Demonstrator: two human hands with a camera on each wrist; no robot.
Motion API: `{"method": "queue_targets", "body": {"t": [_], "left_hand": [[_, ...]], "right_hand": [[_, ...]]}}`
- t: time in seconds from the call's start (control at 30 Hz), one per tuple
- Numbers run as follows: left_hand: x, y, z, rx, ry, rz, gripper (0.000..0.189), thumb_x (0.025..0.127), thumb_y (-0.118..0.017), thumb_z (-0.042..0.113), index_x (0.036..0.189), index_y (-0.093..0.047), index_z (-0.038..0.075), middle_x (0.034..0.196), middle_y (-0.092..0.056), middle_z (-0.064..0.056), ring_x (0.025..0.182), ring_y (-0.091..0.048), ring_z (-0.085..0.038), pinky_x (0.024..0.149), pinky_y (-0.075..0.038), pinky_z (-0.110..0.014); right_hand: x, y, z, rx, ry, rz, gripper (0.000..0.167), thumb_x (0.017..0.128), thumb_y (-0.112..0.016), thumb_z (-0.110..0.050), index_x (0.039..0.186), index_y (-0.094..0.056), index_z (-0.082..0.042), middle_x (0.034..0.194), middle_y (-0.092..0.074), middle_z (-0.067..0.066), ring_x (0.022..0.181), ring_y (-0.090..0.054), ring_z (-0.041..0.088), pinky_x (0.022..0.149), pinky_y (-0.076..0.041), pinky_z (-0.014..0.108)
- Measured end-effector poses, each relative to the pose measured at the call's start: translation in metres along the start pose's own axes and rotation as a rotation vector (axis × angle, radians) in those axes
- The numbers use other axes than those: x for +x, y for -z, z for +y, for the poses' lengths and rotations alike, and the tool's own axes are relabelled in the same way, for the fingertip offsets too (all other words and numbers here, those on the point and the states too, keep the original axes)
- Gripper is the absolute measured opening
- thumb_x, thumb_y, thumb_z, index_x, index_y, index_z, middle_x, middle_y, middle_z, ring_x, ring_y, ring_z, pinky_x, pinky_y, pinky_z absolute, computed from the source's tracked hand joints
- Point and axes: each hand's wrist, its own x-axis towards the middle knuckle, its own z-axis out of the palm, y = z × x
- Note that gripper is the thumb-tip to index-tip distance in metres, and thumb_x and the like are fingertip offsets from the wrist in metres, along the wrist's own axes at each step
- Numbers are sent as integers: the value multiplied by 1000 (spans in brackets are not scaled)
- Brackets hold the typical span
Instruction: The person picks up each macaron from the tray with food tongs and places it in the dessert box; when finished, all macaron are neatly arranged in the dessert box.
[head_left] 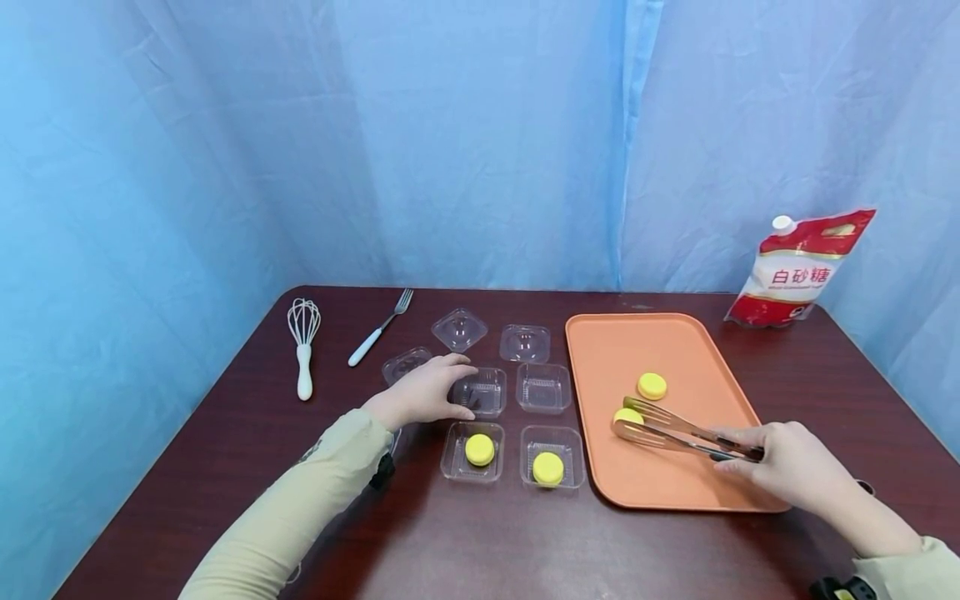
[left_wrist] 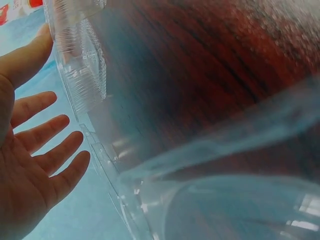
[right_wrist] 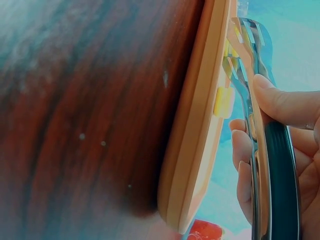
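Observation:
My left hand (head_left: 426, 392) reaches over the left rear clear plastic box (head_left: 489, 393), fingers spread and thumb by its near edge. In the left wrist view, the thumb (left_wrist: 35, 55) overlaps the box's rim. My right hand (head_left: 797, 467) grips metal tongs (head_left: 677, 422) with dark handles. Their slotted ends stand either side of a yellow macaron (head_left: 626, 414) on the orange tray (head_left: 622, 337). Another macaron (head_left: 652, 386) lies just behind the tongs. Two front boxes hold one macaron each, the left macaron (head_left: 479, 450) and the right macaron (head_left: 548, 469).
A second rear box (head_left: 543, 388) stands beside the tray. Behind the boxes lie clear lids, including a tilted lid (head_left: 459, 330) and a square lid (head_left: 525, 342). A whisk (head_left: 303, 350) and fork (head_left: 381, 327) lie at left; a sugar pouch (head_left: 798, 271) stands at the back right.

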Motion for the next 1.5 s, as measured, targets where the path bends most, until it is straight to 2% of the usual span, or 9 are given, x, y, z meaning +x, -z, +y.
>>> {"method": "queue_targets", "body": {"t": [0.67, 0.87, 1.03, 1.17, 1.33, 1.5], "left_hand": [[3, -5, 0, 15, 9, -16, 68, 78, -77, 33, 135, -52, 7, 137, -49, -13, 125, -48, -28, 104, -40, -41], [5, -4, -1, -18, 11, -15, 73, 75, -80, 31, 136, -50, 5, 134, -50, -12, 122, -51, -26, 102, -43, -40], [10, -4, -3, -27, 29, -18, 79, 71, -83, 32, 137, -49, 4, 129, -51, -11, 116, -53, -24, 99, -45, -38], [14, -4, -3, -13, 39, -48, 84, 70, -83, 34, 138, -47, 2, 126, -49, -11, 110, -54, -22, 94, -46, -36], [18, -1, -1, 1, 44, -83, 86, 70, -83, 34, 139, -45, 1, 123, -47, -11, 102, -52, -20, 90, -46, -33], [20, -1, -1, 8, 46, -87, 85, 69, -84, 34, 138, -47, 2, 118, -48, -10, 96, -51, -18, 86, -46, -31]], "right_hand": [[0, -1, 0, 0, 2, 7, 41, 70, -82, -22, 107, -73, -7, 64, -67, -10, 61, -51, 2, 50, -36, 22], [-1, 0, -1, 5, 5, 19, 42, 71, -81, -22, 109, -72, -7, 59, -63, -13, 54, -41, 1, 46, -26, 22], [-1, 0, -1, -7, 16, 33, 41, 72, -81, -23, 109, -72, -8, 51, -57, -15, 52, -36, 1, 45, -23, 21], [-1, 1, -1, -17, 37, 58, 40, 71, -81, -23, 108, -73, -9, 50, -56, -16, 52, -40, -1, 45, -26, 21], [2, 4, -3, -16, 61, 106, 38, 70, -82, -21, 105, -74, -8, 46, -50, -17, 51, -36, -1, 44, -25, 21], [6, 8, -7, -13, 81, 121, 38, 70, -82, -21, 105, -74, -8, 49, -55, -17, 51, -38, -2, 44, -29, 21]]}}
